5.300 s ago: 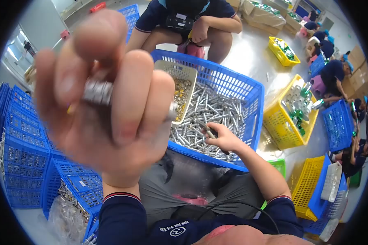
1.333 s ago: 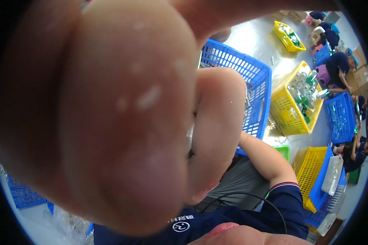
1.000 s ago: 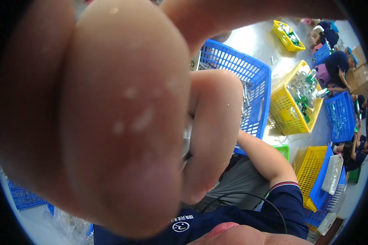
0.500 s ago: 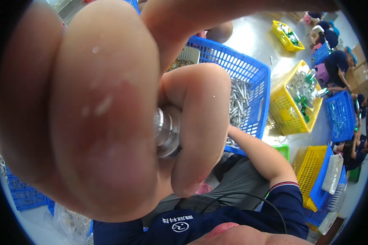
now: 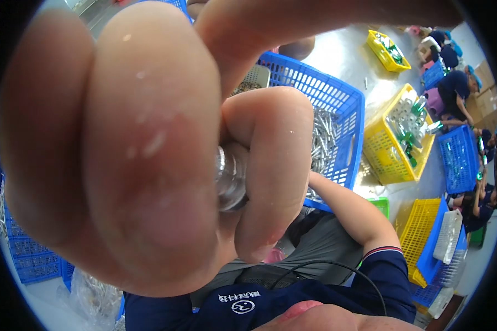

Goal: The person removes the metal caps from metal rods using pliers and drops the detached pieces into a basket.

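Very close to the camera, my left hand (image 5: 154,160) fills much of the left and middle of the view. Its fingers are curled round a small, clear, rounded piece with ring-like ridges (image 5: 233,179); most of it is hidden, so I cannot tell its kind. My right forearm (image 5: 342,204) reaches from the dark blue sleeve towards the blue basket (image 5: 354,127), and my right hand is hidden behind the left one. Inside that basket lie many thin silvery metal pieces (image 5: 324,138) and a pale tray (image 5: 259,75) of small brownish parts.
Yellow baskets (image 5: 378,144) with green and silvery pieces stand to the right. Beyond them is a blue basket (image 5: 458,160), near people (image 5: 455,91) at work. Stacked yellow and blue baskets (image 5: 417,237) stand lower right. Blue crates (image 5: 36,259) and a plastic bag (image 5: 94,298) are lower left.
My left hand has shifted slightly to the right in view, still closed round the clear piece. My right forearm has hardly moved.
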`<state>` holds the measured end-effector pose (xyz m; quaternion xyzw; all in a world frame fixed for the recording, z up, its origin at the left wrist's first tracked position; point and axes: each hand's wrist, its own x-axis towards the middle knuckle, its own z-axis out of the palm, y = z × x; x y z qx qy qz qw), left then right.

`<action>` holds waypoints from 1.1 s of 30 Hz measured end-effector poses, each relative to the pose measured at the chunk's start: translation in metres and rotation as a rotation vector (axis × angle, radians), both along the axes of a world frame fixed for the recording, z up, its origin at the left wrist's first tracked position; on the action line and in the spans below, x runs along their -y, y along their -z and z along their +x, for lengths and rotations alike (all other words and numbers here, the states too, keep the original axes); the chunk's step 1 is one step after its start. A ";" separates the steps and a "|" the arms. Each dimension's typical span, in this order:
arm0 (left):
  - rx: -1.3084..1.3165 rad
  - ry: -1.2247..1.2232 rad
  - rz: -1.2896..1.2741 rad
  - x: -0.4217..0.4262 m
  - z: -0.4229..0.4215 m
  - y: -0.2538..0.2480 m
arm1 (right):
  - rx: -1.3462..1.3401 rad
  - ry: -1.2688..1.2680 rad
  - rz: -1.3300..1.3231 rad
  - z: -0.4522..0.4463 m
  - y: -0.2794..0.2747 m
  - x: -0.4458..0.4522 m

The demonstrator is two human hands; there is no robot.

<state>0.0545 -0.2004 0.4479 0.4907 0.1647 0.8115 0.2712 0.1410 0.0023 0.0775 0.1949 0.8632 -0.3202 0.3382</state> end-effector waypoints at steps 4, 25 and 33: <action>-0.008 -0.005 0.003 0.010 0.004 0.001 | 0.017 0.000 -0.005 -0.001 0.004 -0.002; -0.041 0.000 0.014 0.007 0.000 0.001 | 0.021 -0.011 -0.006 0.000 0.006 -0.002; -0.054 0.009 0.013 0.009 0.010 0.003 | 0.042 -0.016 0.004 -0.001 0.002 -0.002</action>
